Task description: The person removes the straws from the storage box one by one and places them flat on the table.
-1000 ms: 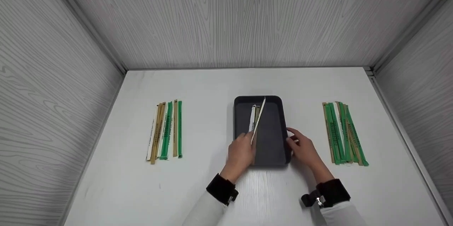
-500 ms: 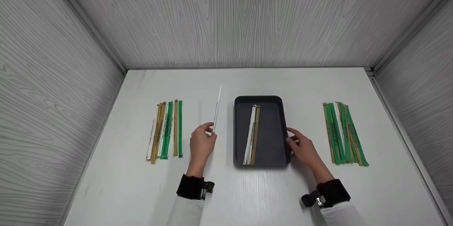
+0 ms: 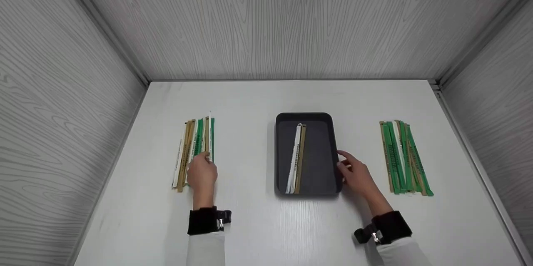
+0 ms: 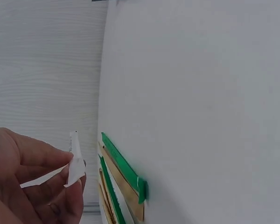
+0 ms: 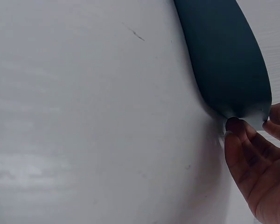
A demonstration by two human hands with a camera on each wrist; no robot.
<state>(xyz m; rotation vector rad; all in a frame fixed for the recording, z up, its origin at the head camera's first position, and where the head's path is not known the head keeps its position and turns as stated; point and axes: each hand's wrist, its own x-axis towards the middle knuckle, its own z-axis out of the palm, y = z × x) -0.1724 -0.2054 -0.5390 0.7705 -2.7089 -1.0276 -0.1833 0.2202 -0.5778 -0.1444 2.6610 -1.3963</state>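
Observation:
My left hand (image 3: 202, 175) pinches a white paper-wrapped straw (image 3: 210, 130) above the left group of wrapped straws (image 3: 182, 162). In the left wrist view the held straw (image 4: 75, 163) shows its flat white end between thumb and fingers, over the table. The group below mixes white, brown and green wrappers, its lower part partly hidden by the hand. My right hand (image 3: 356, 176) grips the right side wall of a dark grey tray (image 3: 320, 153). Inside that tray, white and brown wrapped straws (image 3: 297, 157) lie side by side, left of its middle.
Another group of wrapped straws (image 3: 404, 157), mostly green with some brown and white, lies at the right of the white table (image 3: 245, 224). Grey wood-grain panels (image 3: 266, 24) enclose the table at the back and both sides.
My left hand has moved left from over the tray to the left group, carrying the white straw out of the tray. The right hand and tray have stayed in place.

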